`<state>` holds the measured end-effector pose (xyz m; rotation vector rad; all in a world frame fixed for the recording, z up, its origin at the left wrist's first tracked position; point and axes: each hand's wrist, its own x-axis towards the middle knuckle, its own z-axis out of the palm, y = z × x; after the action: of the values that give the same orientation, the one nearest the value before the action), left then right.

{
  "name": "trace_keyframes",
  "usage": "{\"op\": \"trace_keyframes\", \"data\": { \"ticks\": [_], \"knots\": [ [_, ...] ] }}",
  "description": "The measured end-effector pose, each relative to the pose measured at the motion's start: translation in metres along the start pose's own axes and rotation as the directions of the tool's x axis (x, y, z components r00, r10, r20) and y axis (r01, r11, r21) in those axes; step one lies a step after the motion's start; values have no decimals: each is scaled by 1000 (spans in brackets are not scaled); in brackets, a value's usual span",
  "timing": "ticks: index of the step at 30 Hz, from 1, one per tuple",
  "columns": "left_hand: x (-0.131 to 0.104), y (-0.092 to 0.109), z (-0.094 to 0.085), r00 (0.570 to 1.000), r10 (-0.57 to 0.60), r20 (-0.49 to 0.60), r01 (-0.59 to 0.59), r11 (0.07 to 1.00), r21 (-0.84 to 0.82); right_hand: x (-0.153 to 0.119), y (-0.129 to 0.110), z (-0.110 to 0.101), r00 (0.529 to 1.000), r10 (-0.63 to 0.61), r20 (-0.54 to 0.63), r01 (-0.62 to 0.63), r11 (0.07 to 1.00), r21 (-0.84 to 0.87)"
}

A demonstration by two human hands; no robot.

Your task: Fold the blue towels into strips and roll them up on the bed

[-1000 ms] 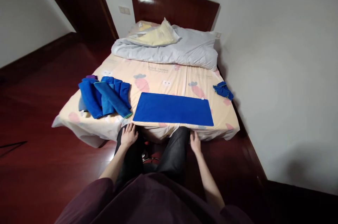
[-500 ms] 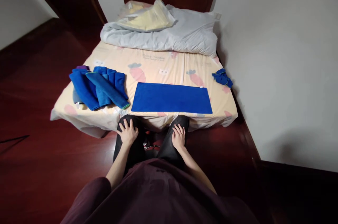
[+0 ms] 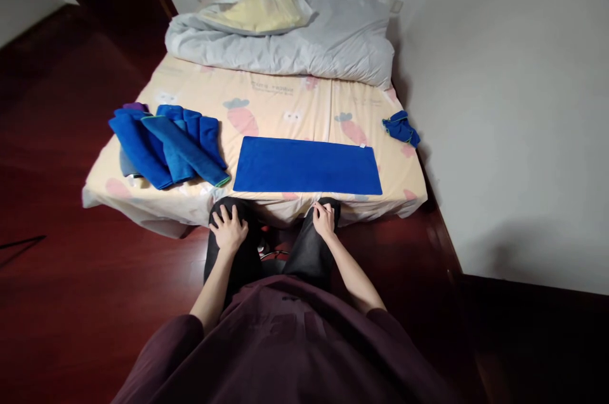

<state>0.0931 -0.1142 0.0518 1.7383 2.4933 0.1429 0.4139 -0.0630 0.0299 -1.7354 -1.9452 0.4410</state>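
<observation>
My left hand (image 3: 229, 228) rests on my left knee with its fingers spread, holding nothing. On the other knee lies my right hand (image 3: 323, 219), its fingers somewhat apart and nothing in it. Just beyond my knees a flat blue towel (image 3: 307, 166) is spread lengthwise along the bed's near edge, a small white tag at its far right corner. Several rolled or folded blue towels (image 3: 169, 145) form a pile to the left. A crumpled blue cloth (image 3: 401, 129) with green edging lies at the bed's right edge.
The bed (image 3: 280, 112) has a carrot-patterned sheet. A rolled grey-white quilt (image 3: 347, 42) with a yellow item in clear plastic (image 3: 261, 7) on it lies at the far end. A white wall (image 3: 499, 106) stands close on the right, dark red floor (image 3: 95, 277) on the left.
The view has tilted down, so the bed appears higher in the frame. My right hand has lifted slightly and shifted on the knee, its fingers bending more. My left hand stays on its knee.
</observation>
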Motion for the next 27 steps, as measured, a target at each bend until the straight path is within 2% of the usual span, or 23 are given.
{"op": "trace_keyframes", "data": {
  "ticks": [3,10,13,15,17,18,20,22,23,25,27],
  "knots": [
    [0,2,-4,1000,0,11,0,1000,-17,19,2,3,998,-26,49,28,998,-57],
    [-1,0,-5,1000,1,23,-1,1000,-4,58,5,7,997,21,68,-12,992,-124],
    [9,0,1,1000,6,7,-6,999,-38,66,6,9,996,16,92,-1,988,-155],
    [26,10,6,996,92,21,-90,991,-100,68,6,10,995,34,97,-17,985,-174],
    [50,32,10,962,267,53,-253,949,-187,70,6,10,993,50,109,-28,982,-188],
    [65,49,11,927,368,69,-344,910,-233,70,5,11,991,53,119,-30,981,-191],
    [97,90,10,840,534,101,-487,822,-297,72,5,11,989,53,135,-27,982,-187],
    [129,137,5,744,651,148,-585,742,-327,73,5,13,989,41,141,-17,985,-170],
    [145,161,2,702,689,179,-618,715,-327,74,6,14,989,33,142,-11,987,-158],
    [175,206,-5,648,715,262,-660,699,-276,75,7,16,988,13,152,7,991,-131],
    [205,243,-10,636,702,322,-667,709,-228,76,9,18,986,15,165,2,994,-106]
  ]
}}
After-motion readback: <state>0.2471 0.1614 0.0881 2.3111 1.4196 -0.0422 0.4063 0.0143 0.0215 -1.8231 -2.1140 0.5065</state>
